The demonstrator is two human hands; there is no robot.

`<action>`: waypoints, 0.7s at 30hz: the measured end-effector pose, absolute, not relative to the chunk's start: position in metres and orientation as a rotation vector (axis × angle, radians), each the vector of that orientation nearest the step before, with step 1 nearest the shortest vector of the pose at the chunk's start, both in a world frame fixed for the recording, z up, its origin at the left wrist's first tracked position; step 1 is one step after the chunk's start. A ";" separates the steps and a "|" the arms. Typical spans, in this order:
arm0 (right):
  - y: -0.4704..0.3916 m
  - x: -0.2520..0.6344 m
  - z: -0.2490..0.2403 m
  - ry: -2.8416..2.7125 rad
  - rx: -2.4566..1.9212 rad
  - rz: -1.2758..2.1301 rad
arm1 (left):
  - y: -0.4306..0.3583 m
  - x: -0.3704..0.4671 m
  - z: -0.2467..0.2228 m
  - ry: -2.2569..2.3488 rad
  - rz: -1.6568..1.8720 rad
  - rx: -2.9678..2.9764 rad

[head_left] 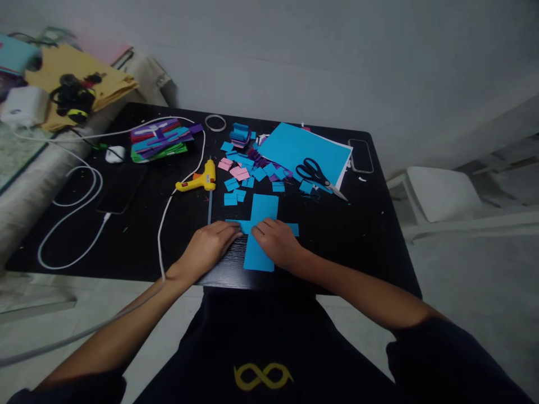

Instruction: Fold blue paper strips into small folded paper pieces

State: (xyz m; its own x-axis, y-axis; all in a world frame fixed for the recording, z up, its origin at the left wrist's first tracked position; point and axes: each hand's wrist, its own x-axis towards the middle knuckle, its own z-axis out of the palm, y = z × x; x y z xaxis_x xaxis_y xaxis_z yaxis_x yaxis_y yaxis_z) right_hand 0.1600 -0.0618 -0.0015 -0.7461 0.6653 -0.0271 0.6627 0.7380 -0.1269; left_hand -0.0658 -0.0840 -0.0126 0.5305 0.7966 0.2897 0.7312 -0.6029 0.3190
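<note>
A wide blue paper piece [264,206] lies near the table's front edge, with a narrow blue paper strip [292,229] running crosswise at its middle, so the two form a cross. My left hand [210,242] is closed at the strip's left part, its fingers pressed together on the paper. With curled fingers, my right hand [278,241] presses down where strip and wide piece meet. The fingertips of both hands are partly hidden, and the two hands nearly touch.
Beyond the hands lie small folded blue pieces [231,199], a large blue sheet [290,147] and black-handled scissors [322,178]. A yellow glue gun [197,180] with a white cord lies left. Farther off are stacked colored strips [158,143], a phone [122,189] and another phone [361,155].
</note>
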 end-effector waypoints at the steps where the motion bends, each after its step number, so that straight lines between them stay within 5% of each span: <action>1: -0.062 0.160 -0.002 -2.901 -1.116 0.201 | -0.083 -0.068 -0.011 1.348 0.660 2.571; 9: -0.065 0.163 -0.007 -2.838 -1.149 0.273 | -0.063 -0.077 0.016 1.812 0.796 2.412; 21: -0.067 0.160 -0.003 -2.861 -1.198 0.215 | -0.080 -0.068 -0.026 1.384 0.654 2.541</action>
